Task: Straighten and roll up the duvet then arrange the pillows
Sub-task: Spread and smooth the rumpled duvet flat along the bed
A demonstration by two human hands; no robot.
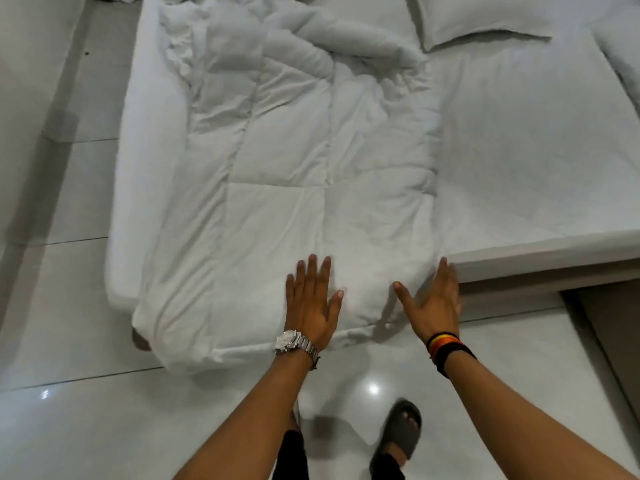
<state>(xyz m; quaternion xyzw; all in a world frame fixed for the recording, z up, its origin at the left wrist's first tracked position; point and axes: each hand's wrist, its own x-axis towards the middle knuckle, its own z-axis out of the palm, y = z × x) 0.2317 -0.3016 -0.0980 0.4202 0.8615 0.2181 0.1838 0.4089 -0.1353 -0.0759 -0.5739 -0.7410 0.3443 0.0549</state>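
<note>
A white quilted duvet (294, 161) lies folded into a long strip down the left side of the bed, its near end hanging over the foot of the mattress and its far end still bunched. My left hand (311, 303), with a silver watch, rests flat on the near end, fingers spread. My right hand (433, 303), with dark wristbands, is open against the duvet's right edge near the mattress corner. A white pillow (485, 19) lies at the top right of the bed, and part of a second pillow (623, 53) shows at the right edge.
The mattress (536, 150) with its white sheet extends to the right. Glossy white floor tiles (86, 410) surround the bed. My sandalled foot (401, 431) stands on the floor below my hands. A wall (24, 98) runs along the left.
</note>
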